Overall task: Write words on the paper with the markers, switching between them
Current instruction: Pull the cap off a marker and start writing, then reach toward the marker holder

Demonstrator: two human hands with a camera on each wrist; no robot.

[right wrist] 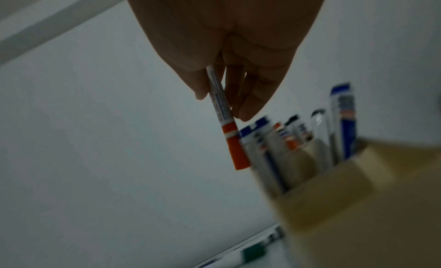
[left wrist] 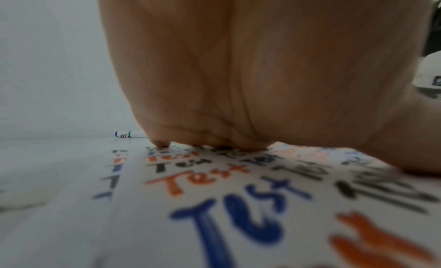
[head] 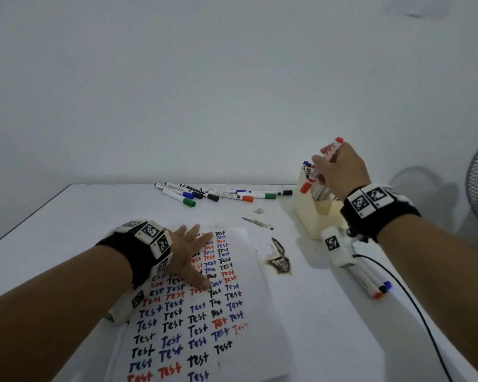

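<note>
paper [head: 262, 312] covered in rows of "test" in black, blue and red lies flat on the white desk [head: 66, 216], pinned under the left hand [head: 189, 257], its fingers spread straight. right hand [head: 340, 172] pinches a capped red marker [head: 322, 166] above the beige pen holder [head: 312, 216] full of markers. loose markers [head: 215, 194] lie beyond the paper.

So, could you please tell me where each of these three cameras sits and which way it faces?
Head: worn on the head, looking forward and down at the table; both forearms show.
Left wrist: low under the left hand, looking along the palm, which presses the paper.
Right wrist: beneath the right hand, looking along its fingers, which pinch the red marker.
Shared: head and right wrist both show the marker holder.
</note>
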